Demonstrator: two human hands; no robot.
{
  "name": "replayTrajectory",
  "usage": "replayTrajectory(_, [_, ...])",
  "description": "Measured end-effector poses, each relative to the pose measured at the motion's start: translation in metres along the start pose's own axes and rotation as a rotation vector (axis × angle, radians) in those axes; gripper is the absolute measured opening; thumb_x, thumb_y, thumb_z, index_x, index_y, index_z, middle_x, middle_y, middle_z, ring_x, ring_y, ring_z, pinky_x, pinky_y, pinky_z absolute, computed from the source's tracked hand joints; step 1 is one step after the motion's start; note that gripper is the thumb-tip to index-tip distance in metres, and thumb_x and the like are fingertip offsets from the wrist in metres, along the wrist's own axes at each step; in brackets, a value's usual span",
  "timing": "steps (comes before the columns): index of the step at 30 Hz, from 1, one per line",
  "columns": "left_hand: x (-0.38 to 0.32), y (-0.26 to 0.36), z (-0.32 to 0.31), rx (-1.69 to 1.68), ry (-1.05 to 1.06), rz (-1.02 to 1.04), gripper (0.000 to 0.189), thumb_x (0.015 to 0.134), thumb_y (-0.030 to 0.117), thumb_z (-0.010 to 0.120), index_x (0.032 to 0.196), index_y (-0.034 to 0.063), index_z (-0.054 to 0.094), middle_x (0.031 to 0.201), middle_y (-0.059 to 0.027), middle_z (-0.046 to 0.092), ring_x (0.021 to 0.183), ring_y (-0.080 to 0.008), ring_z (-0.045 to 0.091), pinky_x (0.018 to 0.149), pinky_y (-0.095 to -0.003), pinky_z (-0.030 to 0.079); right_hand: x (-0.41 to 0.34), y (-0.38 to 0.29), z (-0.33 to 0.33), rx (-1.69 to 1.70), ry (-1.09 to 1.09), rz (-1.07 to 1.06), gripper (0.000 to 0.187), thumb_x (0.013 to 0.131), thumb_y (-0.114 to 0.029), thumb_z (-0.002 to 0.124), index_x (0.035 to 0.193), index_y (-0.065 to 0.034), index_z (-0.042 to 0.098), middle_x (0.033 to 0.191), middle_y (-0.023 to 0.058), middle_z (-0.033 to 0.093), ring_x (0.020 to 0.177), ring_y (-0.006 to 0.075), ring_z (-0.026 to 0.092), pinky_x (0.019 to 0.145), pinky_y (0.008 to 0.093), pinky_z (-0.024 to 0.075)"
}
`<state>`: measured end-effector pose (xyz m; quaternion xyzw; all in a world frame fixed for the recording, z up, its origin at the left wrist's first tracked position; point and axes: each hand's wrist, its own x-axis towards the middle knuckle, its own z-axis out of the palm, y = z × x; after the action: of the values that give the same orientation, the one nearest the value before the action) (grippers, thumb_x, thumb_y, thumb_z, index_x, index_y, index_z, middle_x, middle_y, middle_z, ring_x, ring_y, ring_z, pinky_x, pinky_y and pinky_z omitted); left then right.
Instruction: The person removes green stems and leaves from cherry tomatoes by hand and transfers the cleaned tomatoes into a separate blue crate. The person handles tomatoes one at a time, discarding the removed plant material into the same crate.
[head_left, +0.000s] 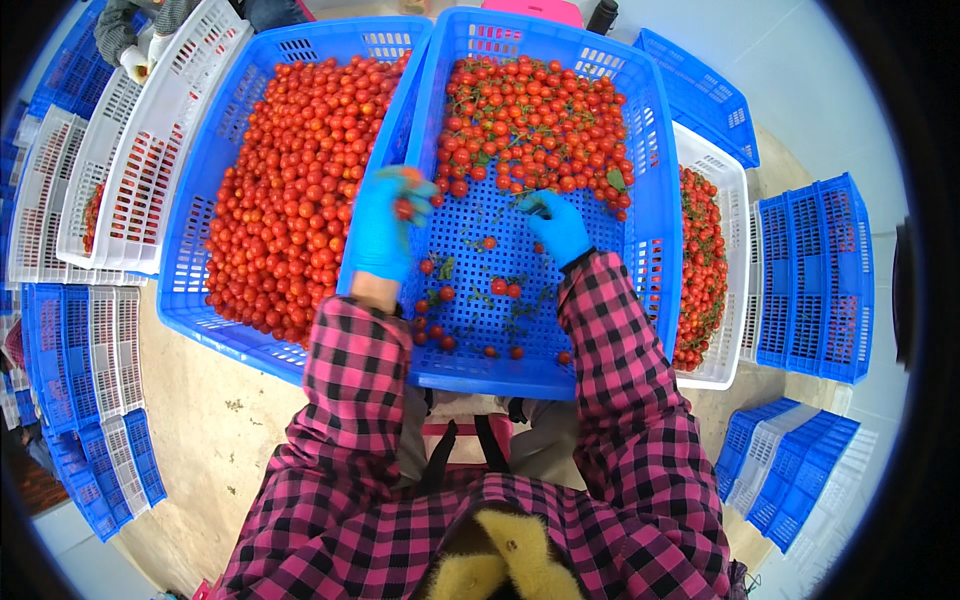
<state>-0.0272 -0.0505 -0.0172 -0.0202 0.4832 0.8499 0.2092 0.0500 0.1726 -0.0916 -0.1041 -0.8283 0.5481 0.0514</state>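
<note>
My left hand (388, 219), in a blue glove and blurred, is above the shared edge of two blue plastic crates with cherry tomatoes in its fingers. To its left, the left blue crate (259, 352) holds a deep heap of loose red cherry tomatoes (300, 202). The right blue crate (480, 379) has cherry tomatoes on green stems (532, 120) massed at its far end. My right hand (557, 225), also gloved, is at the near edge of that mass, fingertips bent around a thin green stem. Several loose tomatoes (499, 286) and stem scraps lie on the crate's perforated floor.
A white crate (739, 300) of stemmed tomatoes stands at the right, beside stacked blue crates (817, 277). More white crates (150, 172) and crate stacks (82, 360) line the left. Another person's gloved hands (146, 56) are at the upper left.
</note>
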Motion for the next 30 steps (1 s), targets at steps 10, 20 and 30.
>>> replayTrajectory(10, [0.005,0.016,-0.047,-1.136,0.027,-0.082,0.056,0.080,0.029,0.045,0.114,-0.0128,0.030,0.109,-0.0265,0.044,0.099,-0.0306,0.047,0.082,-0.0372,0.042,-0.037,0.049,0.069,-0.481,-0.250,-0.250,0.035,0.076,-0.027,0.053,0.106,-0.0092,0.049,0.098,0.0180,0.051,0.085,0.0266,0.052,0.074,0.0350,0.0429])
replayTrajectory(20, [0.000,0.018,-0.038,-0.943,-0.006,-0.090,0.036,0.080,0.020,0.042,0.104,-0.0066,0.046,0.095,-0.0185,0.055,0.086,-0.0257,0.054,0.070,-0.0343,0.046,0.027,0.015,0.100,-0.401,-0.103,-0.070,0.025,0.072,-0.025,0.056,0.093,-0.0112,0.055,0.075,0.0105,0.055,0.071,0.0263,0.055,0.059,0.0359,0.0446])
replayTrajectory(30, [0.006,0.016,-0.032,-0.580,-0.016,-0.112,0.026,0.079,0.013,0.044,0.100,-0.0027,0.049,0.080,-0.0131,0.058,0.066,-0.0206,0.056,0.061,-0.0271,0.048,0.068,0.042,0.110,0.024,0.063,0.183,0.030,0.073,-0.023,0.054,0.099,-0.0096,0.047,0.088,0.0055,0.054,0.061,0.0147,0.051,0.049,0.0272,0.0421])
